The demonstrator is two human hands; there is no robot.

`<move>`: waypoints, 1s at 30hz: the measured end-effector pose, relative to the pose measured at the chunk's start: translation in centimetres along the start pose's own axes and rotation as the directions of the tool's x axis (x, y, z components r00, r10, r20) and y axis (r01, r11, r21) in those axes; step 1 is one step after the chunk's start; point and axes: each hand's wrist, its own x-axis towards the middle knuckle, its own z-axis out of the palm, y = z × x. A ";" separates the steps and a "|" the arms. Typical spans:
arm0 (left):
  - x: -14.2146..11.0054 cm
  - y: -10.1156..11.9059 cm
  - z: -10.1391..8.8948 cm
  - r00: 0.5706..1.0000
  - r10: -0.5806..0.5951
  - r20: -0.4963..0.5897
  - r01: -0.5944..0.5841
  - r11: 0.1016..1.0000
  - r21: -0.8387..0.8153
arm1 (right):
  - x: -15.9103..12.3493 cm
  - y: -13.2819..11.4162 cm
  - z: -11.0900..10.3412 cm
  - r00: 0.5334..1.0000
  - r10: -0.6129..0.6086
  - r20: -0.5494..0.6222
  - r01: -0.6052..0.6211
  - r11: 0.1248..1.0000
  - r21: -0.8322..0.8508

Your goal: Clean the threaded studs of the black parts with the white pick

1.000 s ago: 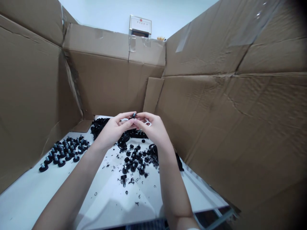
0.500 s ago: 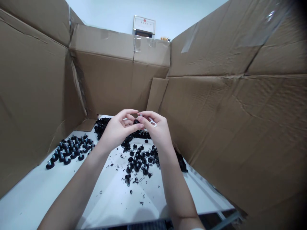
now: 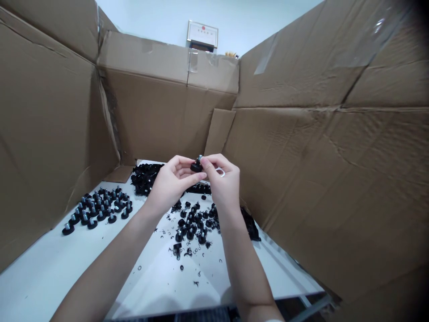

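Between the fingertips of my left hand [image 3: 169, 181] is a black screw-in foot [image 3: 196, 167], a round base with a metal threaded stud pointing up. My right hand [image 3: 225, 181] is closed at the right of the stud, thumb and forefinger pressed together beside it. A white loop [image 3: 223, 172], seemingly the handle of a small tool, shows among the right fingers; its working end is hidden. Below the hands lies a loose heap of similar black feet [image 3: 192, 223], among thin black rings and scraps. More feet [image 3: 97, 208] stand studs up in a group on the left.
Tall cardboard walls [image 3: 161, 116] enclose the white table [image 3: 161, 286] at the back and both sides. A dark pile of black parts [image 3: 142, 179] lies at the back left. Black material [image 3: 250, 226] rests by the right wall.
The foot has turned and come into clearer view, its stud now upright between the hands. Both hands have shifted slightly right, and the white loop is more covered by the right fingers.
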 end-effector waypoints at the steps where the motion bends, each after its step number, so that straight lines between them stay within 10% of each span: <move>1: 0.0 0.0 0.0 1.000 0.005 -0.014 -0.005 1.000 0.009 | 0.0 0.0 0.0 1.000 0.001 0.013 -0.002 0.999 0.033; 7: 0.2 0.8 -0.6 0.972 -0.124 0.201 0.164 0.968 -0.192 | 1.0 1.0 -0.7 0.987 0.085 0.136 -0.112 0.973 0.203; 17: -0.1 1.0 -1.5 0.885 -0.238 0.400 0.373 0.877 -0.304 | 1.9 1.2 -3.0 0.974 -0.003 -0.228 -0.049 0.974 -0.222; 23: 0.0 1.0 -1.2 0.978 -0.096 0.187 0.113 0.990 -0.080 | 3.0 2.3 -5.2 0.944 -0.125 -0.306 -0.090 0.793 -0.603; 30: -0.1 0.6 -1.1 0.987 0.159 0.026 -0.161 0.982 0.096 | 1.6 0.5 -3.4 0.996 -0.053 -0.068 0.036 0.972 -0.231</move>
